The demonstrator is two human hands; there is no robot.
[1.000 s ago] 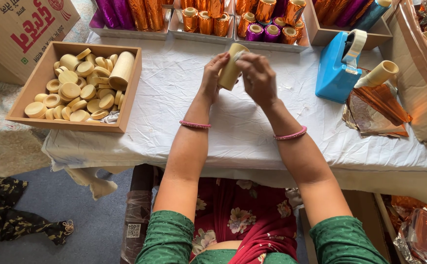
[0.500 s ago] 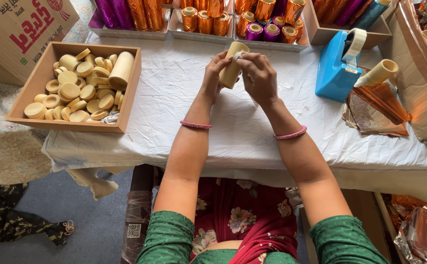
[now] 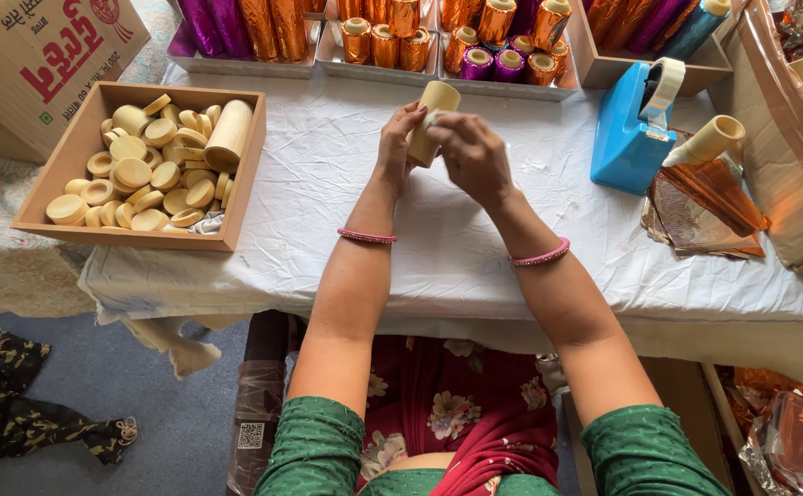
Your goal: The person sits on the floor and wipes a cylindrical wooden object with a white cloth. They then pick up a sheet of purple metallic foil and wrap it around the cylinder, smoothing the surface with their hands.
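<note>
Tube (image 3: 431,110) is being pinched by the left hand (image 3: 399,142) while tape is pressed on by the right hand (image 3: 469,156); smoothing seems needed next.

Brown cardboard carton (image 3: 39,55) (red print) far left.

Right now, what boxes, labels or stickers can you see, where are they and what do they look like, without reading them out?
Cardboard carton: top left, beside the table; brown, printed in red with a small green mark.
Open cardboard tray: left on the white table; tan, rectangular, holding pale wooden lids and one tube.
Square code sticker: below the table edge, on a plastic-wrapped furniture leg; white with black pattern.
</note>
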